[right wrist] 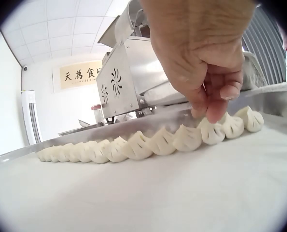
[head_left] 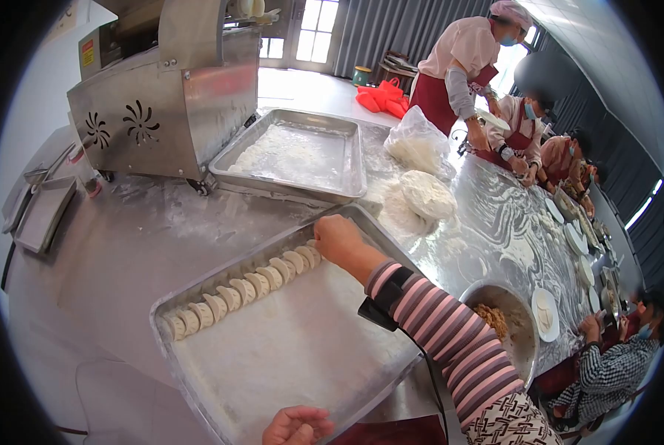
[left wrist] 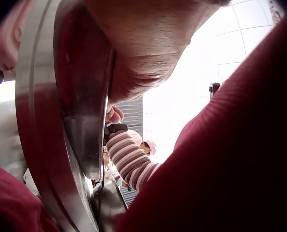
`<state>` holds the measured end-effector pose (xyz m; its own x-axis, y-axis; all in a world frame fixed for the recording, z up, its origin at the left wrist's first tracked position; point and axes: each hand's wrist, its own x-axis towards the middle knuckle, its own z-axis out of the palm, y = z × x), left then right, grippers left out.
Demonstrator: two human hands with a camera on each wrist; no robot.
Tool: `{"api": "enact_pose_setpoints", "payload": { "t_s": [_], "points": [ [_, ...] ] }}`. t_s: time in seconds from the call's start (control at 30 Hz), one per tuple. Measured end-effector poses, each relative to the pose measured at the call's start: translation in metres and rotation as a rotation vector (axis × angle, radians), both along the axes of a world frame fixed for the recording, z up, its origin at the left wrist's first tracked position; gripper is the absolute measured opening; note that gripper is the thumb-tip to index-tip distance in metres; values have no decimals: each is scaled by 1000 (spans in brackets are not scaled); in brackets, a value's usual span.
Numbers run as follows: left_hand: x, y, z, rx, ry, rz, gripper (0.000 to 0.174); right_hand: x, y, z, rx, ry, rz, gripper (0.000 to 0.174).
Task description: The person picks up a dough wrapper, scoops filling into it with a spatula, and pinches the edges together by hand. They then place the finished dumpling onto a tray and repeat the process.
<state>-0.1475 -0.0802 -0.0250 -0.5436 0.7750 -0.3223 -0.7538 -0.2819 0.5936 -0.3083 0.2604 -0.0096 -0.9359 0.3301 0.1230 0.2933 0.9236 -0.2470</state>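
A row of pleated white dumplings [head_left: 244, 290] lies along the far side of a floured metal tray [head_left: 170, 365]. At the row's right end is my right hand [head_left: 339, 239], fingers curled down. In the right wrist view, that hand's fingertips [right wrist: 216, 115] meet at the top of one dumpling [right wrist: 212, 133], covering its peak. My left hand [head_left: 299, 426] is by the tray's near edge, holding nothing, fingers loosely bent. The left wrist view shows mostly the underside of the left wrist [left wrist: 138, 53] beside a metal rim.
Behind lies a second floured tray [head_left: 347, 194], beside a steel machine [head_left: 146, 122]. To the right are a dough mound [head_left: 428, 194], a plastic bag [head_left: 418, 141], a bowl of filling [head_left: 526, 356] and a white plate [head_left: 545, 334]. Several people in aprons work along the floured table.
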Motion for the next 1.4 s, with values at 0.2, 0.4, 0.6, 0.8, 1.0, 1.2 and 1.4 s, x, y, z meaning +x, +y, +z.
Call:
{"api": "enact_pose_setpoints", "payload": {
  "t_s": [0.2,0.4,0.6,0.8,1.0,1.2,1.4],
  "points": [
    [1,1,-3,26,40,39,25,24,-8,54,57,89,-1,7],
    [5,4,2,-21,177,86,22,100,-42,164,36,109,-14,12],
    [6,9,5,-43,313,103,20,238,-63,237,265,228,33,14],
    [11,13,8,-107,398,168,17,392,-84,249,215,267,-230,14],
    [14,21,-9,-348,681,251,13,519,-88,178,-6,388,-532,14],
    [32,45,4,-427,765,226,16,611,-57,72,-225,309,-793,16],
    [69,84,27,-374,921,167,21,629,71,2,45,552,-994,30]
  ]
}}
